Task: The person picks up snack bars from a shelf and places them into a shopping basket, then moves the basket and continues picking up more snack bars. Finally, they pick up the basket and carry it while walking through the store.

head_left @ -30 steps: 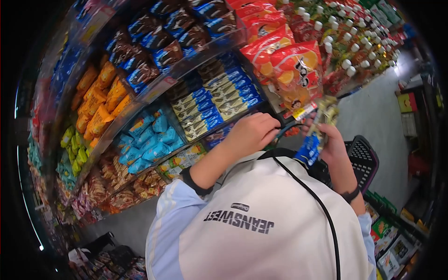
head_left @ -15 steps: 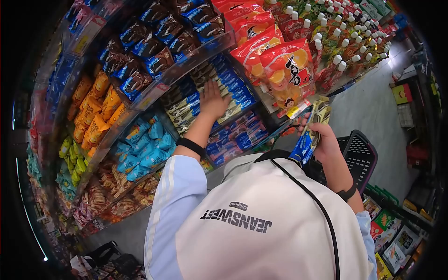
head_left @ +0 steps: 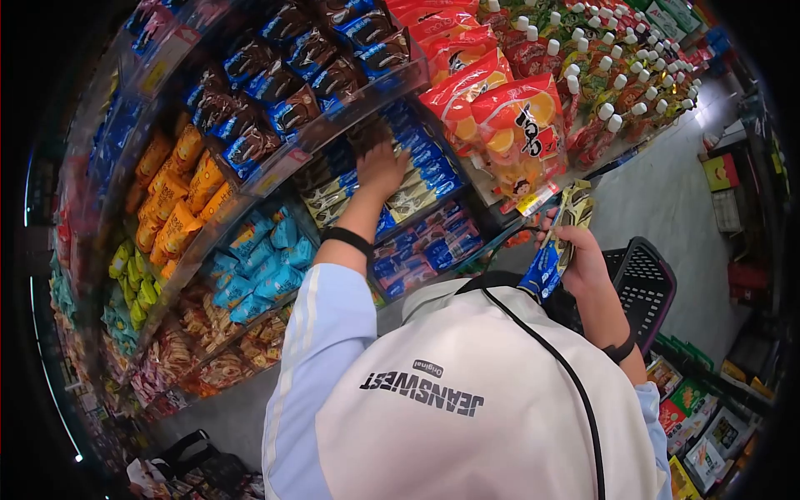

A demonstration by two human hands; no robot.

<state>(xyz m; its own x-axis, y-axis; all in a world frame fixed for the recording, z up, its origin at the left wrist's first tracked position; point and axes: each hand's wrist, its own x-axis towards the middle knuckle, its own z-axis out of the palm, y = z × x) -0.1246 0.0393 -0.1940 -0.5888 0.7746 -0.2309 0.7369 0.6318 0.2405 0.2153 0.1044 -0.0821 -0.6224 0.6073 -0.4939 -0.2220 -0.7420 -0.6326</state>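
My left hand reaches into a shelf bin of blue-and-gold snack packets, under the edge of the upper shelf. Its thumb stands apart from the fingers, whose tips are in shadow, and it appears open over the packets. In my right hand is a long blue-and-gold snack packet, held tilted in front of my chest with the fingers closed round it. Close above this packet hangs a red-and-orange candy bag.
Chocolate-coloured packs fill the upper shelf. Orange packs, light-blue packs and pink-and-blue packs lie in nearby bins. White-capped pouches stand at the upper right. A dark basket is beside my right arm.
My left hand has gone slightly deeper into the bin, from lying flat on the packets to having its fingertips in shadow. My right hand still holds its packet.
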